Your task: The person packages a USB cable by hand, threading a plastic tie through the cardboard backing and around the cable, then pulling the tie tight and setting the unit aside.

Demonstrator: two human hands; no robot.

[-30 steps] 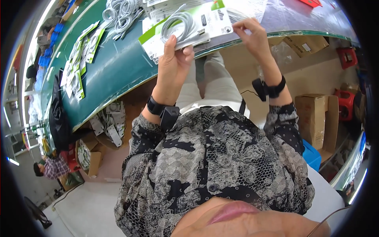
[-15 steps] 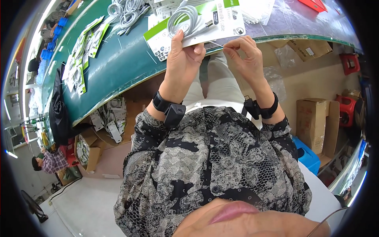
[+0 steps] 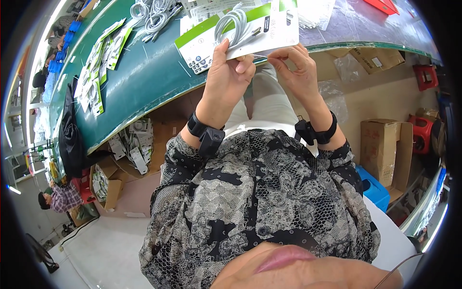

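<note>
My left hand (image 3: 226, 74) grips a white and green packaging card (image 3: 283, 36), its thumb on the front at the lower edge. A coiled light grey cable (image 3: 232, 28) lies against the card's face, with a plug end pointing right. Below the card's edge, my right hand (image 3: 299, 70) is closed in a pinch on a thin white tie (image 3: 260, 56). The tie runs left toward the card and my left fingers; how it passes behind the card is hidden.
On the green table (image 3: 139, 86) lie a pile of packed cards (image 3: 101, 67) at left and coiled grey cables (image 3: 156, 19) farther back. White ties (image 3: 308, 19) are heaped beyond the card. Cardboard boxes (image 3: 380, 151) and a red stool (image 3: 419, 135) stand on the right.
The card has tilted, its face turning more away and the coil shifting slightly right. My right hand has moved a little left, closer to the card's lower edge.
</note>
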